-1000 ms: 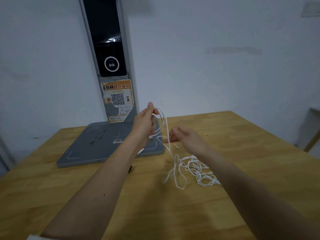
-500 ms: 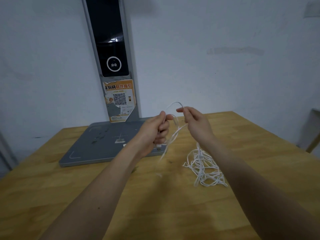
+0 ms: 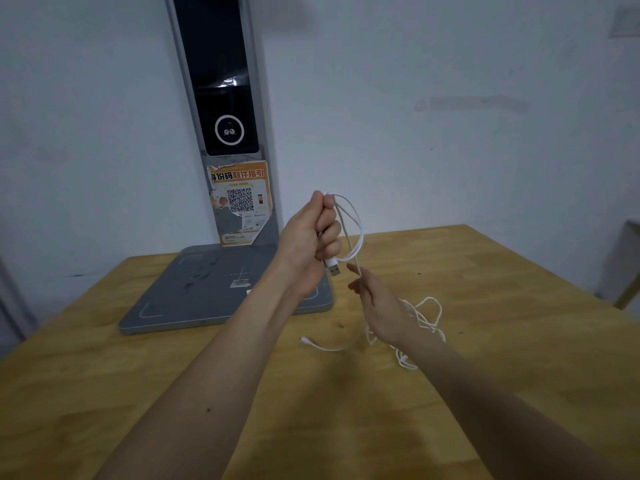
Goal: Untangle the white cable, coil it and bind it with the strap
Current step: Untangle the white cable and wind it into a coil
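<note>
Here left hand (image 3: pixel 313 235) grips white cable (image 3: pixel 353 225), looping beside it.

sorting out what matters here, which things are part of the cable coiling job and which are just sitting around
Part of the job:
white cable, looped in the left hand, the rest tangled on the table
USB plug below the left hand
right hand pinching a strand

Just there:
grey scanner stand
orange QR sticker

No strap is visible.

The right hand (image 3: pixel 381 306) hides part of the tangled cable (image 3: pixel 424 320).
</note>
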